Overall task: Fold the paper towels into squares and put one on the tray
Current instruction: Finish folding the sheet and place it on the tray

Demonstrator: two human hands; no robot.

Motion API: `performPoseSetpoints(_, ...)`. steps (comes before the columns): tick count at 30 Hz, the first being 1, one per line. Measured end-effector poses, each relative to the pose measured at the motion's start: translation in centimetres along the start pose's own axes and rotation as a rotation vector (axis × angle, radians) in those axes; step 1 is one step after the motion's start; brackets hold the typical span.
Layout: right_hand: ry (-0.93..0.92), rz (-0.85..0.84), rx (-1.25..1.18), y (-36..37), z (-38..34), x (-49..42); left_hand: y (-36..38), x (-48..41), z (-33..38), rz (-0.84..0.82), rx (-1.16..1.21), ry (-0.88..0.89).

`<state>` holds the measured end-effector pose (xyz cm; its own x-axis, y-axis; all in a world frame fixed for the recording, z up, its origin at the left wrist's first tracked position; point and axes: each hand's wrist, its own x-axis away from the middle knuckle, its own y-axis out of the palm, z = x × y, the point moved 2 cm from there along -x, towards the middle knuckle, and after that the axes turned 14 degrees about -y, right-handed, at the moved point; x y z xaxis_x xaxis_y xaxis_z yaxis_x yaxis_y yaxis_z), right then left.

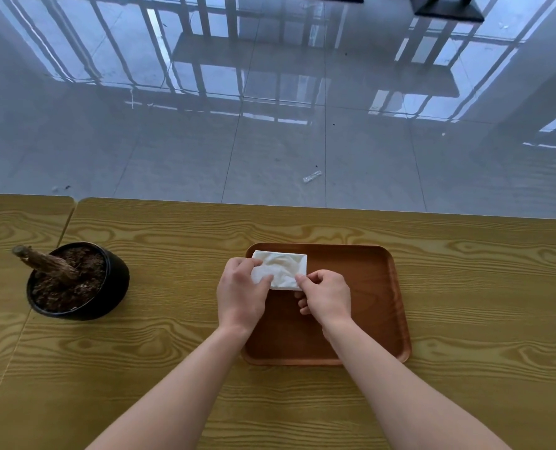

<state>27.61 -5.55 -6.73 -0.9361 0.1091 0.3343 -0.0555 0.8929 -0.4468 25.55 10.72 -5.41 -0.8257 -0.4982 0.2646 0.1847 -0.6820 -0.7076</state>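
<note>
A white paper towel (pixel 283 267), folded into a small rectangle, lies over the far left corner of the brown wooden tray (pixel 367 287). My left hand (pixel 241 293) grips the towel's left end between thumb and fingers. My right hand (pixel 327 295) pinches its near right corner with thumb and forefinger. Both hands hover over the tray's left half. Part of the towel's left edge is hidden under my left fingers.
A black pot (pixel 78 280) with soil and a cut woody stump stands on the yellow wooden table (pixel 172 352) to the left. A seam between two tabletops runs at the far left. Beyond the table's far edge is a glossy tiled floor (pixel 270 108).
</note>
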Motion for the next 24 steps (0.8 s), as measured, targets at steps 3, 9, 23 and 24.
performPoseSetpoints(3,0.015,-0.005,0.004,0.1,-0.2,-0.4,0.0,0.9,-0.3,-0.035,-0.036,0.079)
performPoseSetpoints(9,0.015,-0.04,0.022,0.2,-0.4,-0.8,-0.2,1.2,-0.8,-0.036,-0.244,0.242)
performPoseSetpoints(23,-0.438,-0.061,0.558,-1.8,0.1,0.3,-0.4,0.4,-0.1,0.035,-0.541,0.366)
performPoseSetpoints(24,-0.48,-0.066,0.581,-1.8,0.1,0.3,-0.4,0.3,-0.1,0.033,-0.545,0.362)
